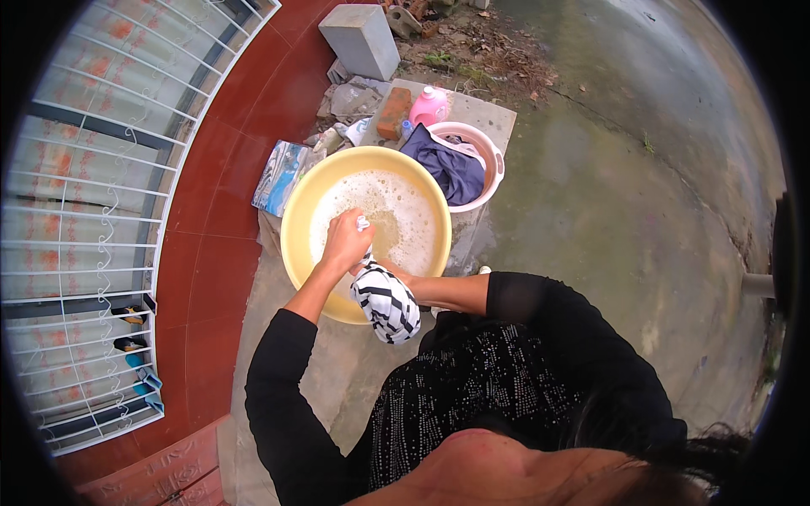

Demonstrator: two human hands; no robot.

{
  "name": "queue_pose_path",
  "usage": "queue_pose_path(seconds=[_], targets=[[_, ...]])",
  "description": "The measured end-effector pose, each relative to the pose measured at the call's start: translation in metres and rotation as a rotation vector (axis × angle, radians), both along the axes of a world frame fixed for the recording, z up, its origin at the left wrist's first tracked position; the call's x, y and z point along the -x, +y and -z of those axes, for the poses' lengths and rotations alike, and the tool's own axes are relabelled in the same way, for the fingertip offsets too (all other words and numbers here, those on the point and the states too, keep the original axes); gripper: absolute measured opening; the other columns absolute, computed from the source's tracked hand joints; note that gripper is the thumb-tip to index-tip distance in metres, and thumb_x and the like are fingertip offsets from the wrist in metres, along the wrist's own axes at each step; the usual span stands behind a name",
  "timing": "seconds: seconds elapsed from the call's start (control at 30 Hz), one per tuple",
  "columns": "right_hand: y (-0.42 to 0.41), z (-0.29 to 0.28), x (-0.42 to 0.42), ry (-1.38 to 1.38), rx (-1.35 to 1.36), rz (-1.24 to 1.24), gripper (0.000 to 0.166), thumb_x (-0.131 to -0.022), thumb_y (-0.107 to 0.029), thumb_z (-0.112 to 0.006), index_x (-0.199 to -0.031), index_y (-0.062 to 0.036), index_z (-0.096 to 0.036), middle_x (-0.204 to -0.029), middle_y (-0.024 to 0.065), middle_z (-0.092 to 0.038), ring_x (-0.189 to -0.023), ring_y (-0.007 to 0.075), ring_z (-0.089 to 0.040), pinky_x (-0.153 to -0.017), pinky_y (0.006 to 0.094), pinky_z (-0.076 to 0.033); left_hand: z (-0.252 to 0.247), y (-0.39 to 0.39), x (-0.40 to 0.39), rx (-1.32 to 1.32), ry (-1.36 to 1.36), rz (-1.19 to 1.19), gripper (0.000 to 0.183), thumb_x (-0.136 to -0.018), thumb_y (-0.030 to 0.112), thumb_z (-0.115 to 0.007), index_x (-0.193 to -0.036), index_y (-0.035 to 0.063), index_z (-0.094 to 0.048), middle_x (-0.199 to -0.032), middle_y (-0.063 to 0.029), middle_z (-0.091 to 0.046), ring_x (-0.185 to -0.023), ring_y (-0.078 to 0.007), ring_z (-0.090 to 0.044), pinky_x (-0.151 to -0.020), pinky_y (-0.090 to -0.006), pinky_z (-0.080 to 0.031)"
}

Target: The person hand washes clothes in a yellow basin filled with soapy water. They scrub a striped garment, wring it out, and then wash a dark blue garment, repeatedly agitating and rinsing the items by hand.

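Twisted into a rope at its upper part, a black-and-white striped cloth [387, 302] bulges in a bundle over the near rim of a large yellow basin [295, 253]. My left hand [347, 239] is closed around the twisted end, above the water, with a bit of cloth poking out past the fingers. Lower down, partly hidden behind the cloth and the left wrist, my right hand [387, 271] grips the twist near the bundle. Foamy, yellowish water [405, 218] lies in the basin.
A pink basin [495, 166] with dark blue clothing [446, 164] stands behind at the right, beside a pink detergent bottle [430, 107] and a brick [395, 112]. A blue-and-white package [280, 177] lies left, near the red tiled wall [209, 190] and white window bars [166, 196].
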State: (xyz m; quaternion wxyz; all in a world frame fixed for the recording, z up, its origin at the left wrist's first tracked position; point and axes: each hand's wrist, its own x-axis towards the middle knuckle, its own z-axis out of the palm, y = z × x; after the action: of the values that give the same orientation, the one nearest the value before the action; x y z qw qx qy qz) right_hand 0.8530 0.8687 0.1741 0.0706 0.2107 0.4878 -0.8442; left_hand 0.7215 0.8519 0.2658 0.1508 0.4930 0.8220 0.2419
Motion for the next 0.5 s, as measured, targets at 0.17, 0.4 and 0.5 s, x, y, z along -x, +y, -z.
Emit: queue_pose_path(seconds=[0.17, 0.4, 0.5], targets=[[0.038, -0.056, -0.014, -0.065, 0.131, -0.003, 0.036, -0.090, -0.041, -0.067, -0.101, -0.0070, -0.063, -0.085, 0.0007, -0.062, -0.073, 0.0103, -0.056, -0.063, 0.0303, -0.047, -0.011, 0.013, 0.003, -0.153, -0.061, -0.058, 0.020, -0.081, 0.014, -0.064, -0.085, -0.0021, -0.054, -0.074, -0.0193, -0.060, -0.069, -0.0317, -0.062, -0.068, -0.0405, -0.049], [0.172, -0.111, -0.111, -0.011, 0.333, 0.337, 0.025, -0.089, -0.032, -0.070, -0.089, -0.0075, -0.064, -0.072, 0.0030, -0.064, -0.061, 0.0160, -0.061, -0.059, 0.0285, -0.049, -0.061, 0.115, -0.060, -0.587, -0.235, -0.060, 0.042, -0.095, 0.022, -0.062, -0.131, 0.0043, -0.048, -0.134, -0.0154, -0.046, -0.125, -0.0281, -0.045, -0.102, -0.0428, -0.037], [0.208, -0.111, -0.164, -0.015, 0.482, 0.757, 0.024, -0.092, -0.031, -0.066, -0.087, -0.0074, -0.064, -0.071, 0.0061, -0.066, -0.059, 0.0182, -0.062, -0.057, 0.0297, -0.051, -0.037, 0.178, -0.100, -0.691, -0.532, -0.222, 0.049, -0.096, 0.024, -0.061, -0.137, 0.0050, -0.044, -0.139, -0.0151, -0.042, -0.130, -0.0309, -0.043, -0.106, -0.0450, -0.034]])
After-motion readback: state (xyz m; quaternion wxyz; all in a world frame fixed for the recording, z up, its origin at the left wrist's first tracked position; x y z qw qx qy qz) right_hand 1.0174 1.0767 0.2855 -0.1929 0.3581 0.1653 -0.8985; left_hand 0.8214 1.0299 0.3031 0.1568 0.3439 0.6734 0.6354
